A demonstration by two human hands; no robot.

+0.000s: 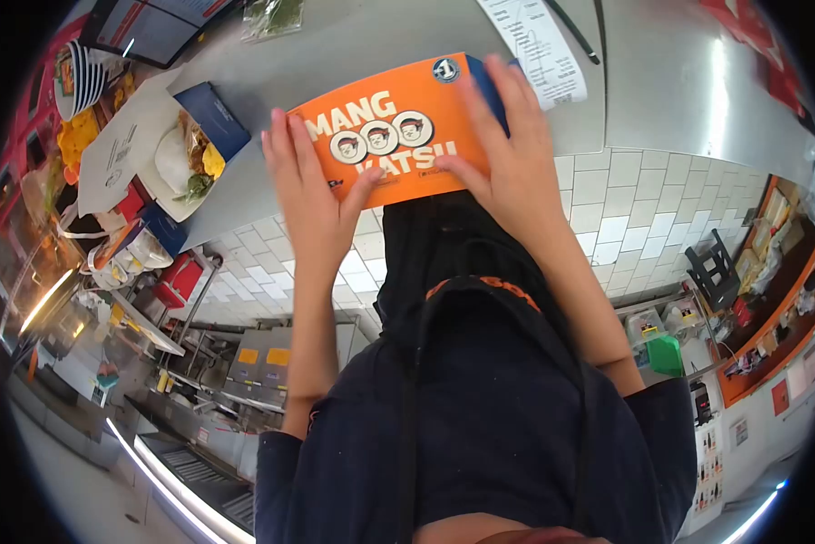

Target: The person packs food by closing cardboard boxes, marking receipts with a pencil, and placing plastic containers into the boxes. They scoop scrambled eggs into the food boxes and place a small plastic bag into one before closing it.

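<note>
Orange printed box (391,134): on steel counter (362,41), both my palms flat on lid. Left hand (309,195), right hand (507,150) pressing, not gripping. Open meal box (185,150) beside. Risk: uneven press crushing lid, box sliding.

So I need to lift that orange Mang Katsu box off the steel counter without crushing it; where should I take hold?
Probably by its two short ends, one hand from each side. The orange box lies flat and wide on the counter, and the left hand and right hand already press flat near those ends. Its lid looks thin, so grip edges, not the middle.
</note>
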